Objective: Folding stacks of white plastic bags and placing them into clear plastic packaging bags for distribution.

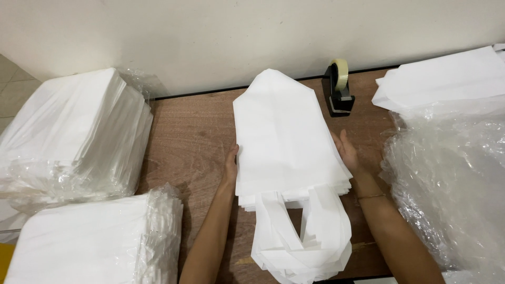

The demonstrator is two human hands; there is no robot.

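Observation:
A stack of white fabric bags [281,137] lies in the middle of the brown wooden table [189,131], handles [300,236] hanging toward me over the near edge. My left hand [230,164] presses flat against the stack's left side. My right hand [347,150] presses against its right side, fingers straight. Both hands squeeze the stack between them; part of each hand is hidden behind the bags.
A black tape dispenser [338,87] stands behind the stack by the wall. Plastic-wrapped piles of white bags sit at the left [73,131] and near left [89,242]. Crumpled clear plastic [452,179] and more white bags [447,76] fill the right.

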